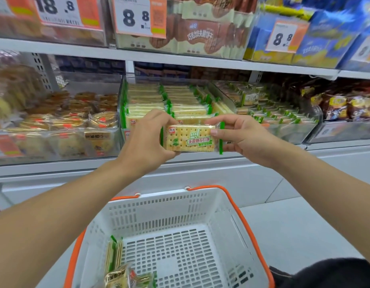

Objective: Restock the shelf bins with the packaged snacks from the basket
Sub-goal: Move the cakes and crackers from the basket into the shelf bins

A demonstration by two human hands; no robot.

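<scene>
"Why two hands on one cracker pack (192, 138)?"

"The left hand (147, 140) and right hand (242, 138) each pinch an end with curled fingers, so the pack stays flat and straight in front of the clear bin (126, 94). I think it goes in that row."

"What's it like?"

"A flat, shiny, crinkly rectangle. More packs lie in the holey white basket (232, 208) below."

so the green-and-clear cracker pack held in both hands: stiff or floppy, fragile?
The green-and-clear cracker pack probably handles stiff: it spans flat between left hand and right hand. Likely brittle, being crackers. Glossy film may be slippery.
</scene>
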